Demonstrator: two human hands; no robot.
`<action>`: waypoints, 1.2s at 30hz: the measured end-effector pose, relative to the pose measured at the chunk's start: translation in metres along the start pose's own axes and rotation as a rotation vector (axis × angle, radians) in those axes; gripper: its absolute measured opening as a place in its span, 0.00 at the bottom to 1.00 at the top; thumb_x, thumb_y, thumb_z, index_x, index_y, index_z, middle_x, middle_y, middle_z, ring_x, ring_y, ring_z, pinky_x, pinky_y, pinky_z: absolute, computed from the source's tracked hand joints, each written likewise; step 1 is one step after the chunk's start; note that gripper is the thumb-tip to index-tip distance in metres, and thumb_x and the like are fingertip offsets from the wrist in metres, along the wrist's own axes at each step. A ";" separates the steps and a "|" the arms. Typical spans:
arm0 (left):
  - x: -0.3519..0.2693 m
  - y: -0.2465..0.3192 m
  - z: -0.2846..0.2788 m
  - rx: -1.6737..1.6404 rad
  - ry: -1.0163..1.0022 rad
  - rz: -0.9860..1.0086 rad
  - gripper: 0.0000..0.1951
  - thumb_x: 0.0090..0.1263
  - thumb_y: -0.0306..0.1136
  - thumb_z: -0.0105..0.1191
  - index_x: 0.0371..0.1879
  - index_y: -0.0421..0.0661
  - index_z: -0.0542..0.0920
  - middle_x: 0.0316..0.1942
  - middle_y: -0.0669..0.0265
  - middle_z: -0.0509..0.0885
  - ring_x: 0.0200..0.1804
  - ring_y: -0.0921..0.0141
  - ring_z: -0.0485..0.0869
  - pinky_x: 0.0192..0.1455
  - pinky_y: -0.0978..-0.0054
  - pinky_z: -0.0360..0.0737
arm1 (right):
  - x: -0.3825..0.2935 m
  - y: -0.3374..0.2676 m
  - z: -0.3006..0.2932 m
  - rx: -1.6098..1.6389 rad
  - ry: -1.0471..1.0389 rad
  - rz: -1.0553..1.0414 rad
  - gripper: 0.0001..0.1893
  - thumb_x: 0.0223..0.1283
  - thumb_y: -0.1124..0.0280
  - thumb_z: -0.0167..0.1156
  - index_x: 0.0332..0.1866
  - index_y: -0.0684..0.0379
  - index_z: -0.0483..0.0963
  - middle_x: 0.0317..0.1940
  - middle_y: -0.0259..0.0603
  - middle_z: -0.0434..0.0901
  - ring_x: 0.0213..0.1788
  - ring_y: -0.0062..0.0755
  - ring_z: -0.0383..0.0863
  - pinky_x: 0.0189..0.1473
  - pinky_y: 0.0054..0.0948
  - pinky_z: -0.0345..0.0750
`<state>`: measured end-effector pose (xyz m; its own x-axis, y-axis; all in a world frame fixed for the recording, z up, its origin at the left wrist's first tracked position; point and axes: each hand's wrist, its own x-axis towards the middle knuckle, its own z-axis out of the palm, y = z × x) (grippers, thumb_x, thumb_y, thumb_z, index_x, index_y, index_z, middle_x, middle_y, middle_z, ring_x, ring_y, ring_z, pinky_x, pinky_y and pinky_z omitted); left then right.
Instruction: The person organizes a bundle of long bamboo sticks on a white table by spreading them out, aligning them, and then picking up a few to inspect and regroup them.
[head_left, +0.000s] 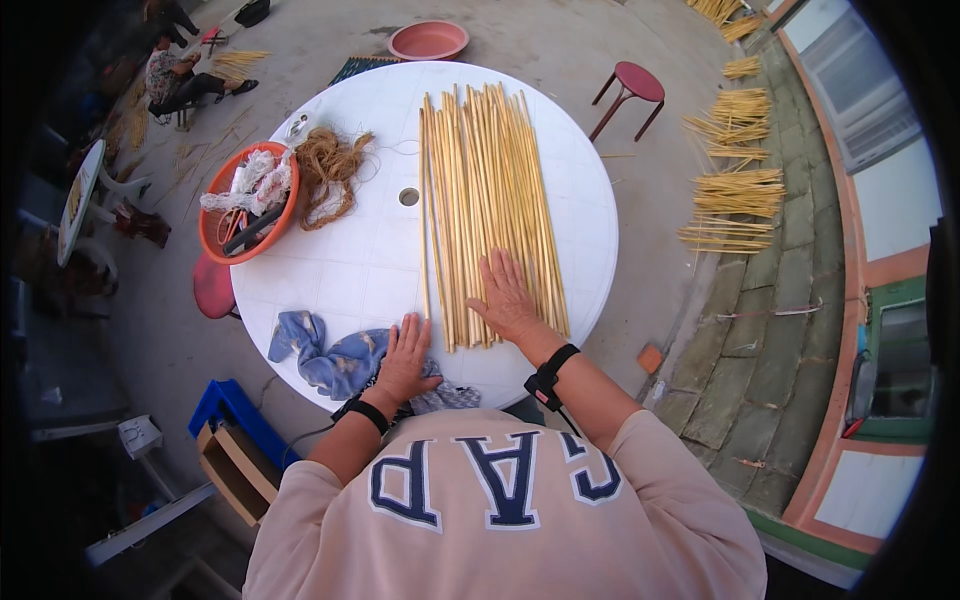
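Note:
A wide layer of pale yellow plant stalks (487, 187) lies lengthwise on a round white plastic table (352, 277). My right hand (508, 296) rests flat on the stalks near their close end, fingers spread and pointing away from me. To the left, my left hand (407, 360) lies palm down at the table's near edge, beside the lower end of the leftmost stalk. It partly covers a blue patterned cloth (341, 364) and touches a grey patterned cloth (450, 394). Neither hand grips anything.
An orange plastic basket (292, 225) with white netting and tools stands at the table's left, next to tangled brown fibre twine (324, 169). Beyond are a red stool (637, 81), a pink basin (429, 40) and a seated person (176, 75). Bundled stalks (739, 191) lie along the paving at right.

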<state>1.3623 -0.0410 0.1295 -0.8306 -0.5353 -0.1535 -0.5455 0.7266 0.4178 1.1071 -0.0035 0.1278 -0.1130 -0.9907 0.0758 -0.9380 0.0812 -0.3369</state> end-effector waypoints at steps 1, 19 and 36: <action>0.000 0.000 0.000 -0.013 -0.010 -0.014 0.58 0.45 0.49 0.70 0.71 0.39 0.46 0.71 0.43 0.47 0.75 0.51 0.44 0.74 0.50 0.42 | 0.008 -0.008 0.004 0.004 -0.012 -0.027 0.42 0.63 0.44 0.48 0.72 0.66 0.48 0.73 0.60 0.41 0.76 0.53 0.37 0.74 0.46 0.40; 0.002 -0.001 0.002 0.031 -0.039 -0.011 0.60 0.43 0.52 0.70 0.71 0.39 0.47 0.71 0.42 0.46 0.75 0.49 0.42 0.74 0.49 0.42 | 0.020 -0.038 0.030 -0.088 -0.068 -0.111 0.43 0.61 0.43 0.49 0.71 0.68 0.50 0.73 0.58 0.44 0.76 0.48 0.36 0.74 0.44 0.35; 0.003 0.001 -0.001 0.033 -0.057 -0.031 0.59 0.43 0.53 0.70 0.71 0.40 0.48 0.72 0.43 0.45 0.75 0.50 0.41 0.74 0.50 0.41 | 0.027 -0.058 0.025 -0.013 -0.176 0.027 0.42 0.63 0.44 0.47 0.70 0.70 0.50 0.72 0.60 0.45 0.76 0.51 0.38 0.74 0.46 0.37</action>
<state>1.3593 -0.0425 0.1298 -0.8176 -0.5334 -0.2169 -0.5739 0.7241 0.3826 1.1666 -0.0379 0.1257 -0.0800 -0.9919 -0.0990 -0.9398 0.1082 -0.3242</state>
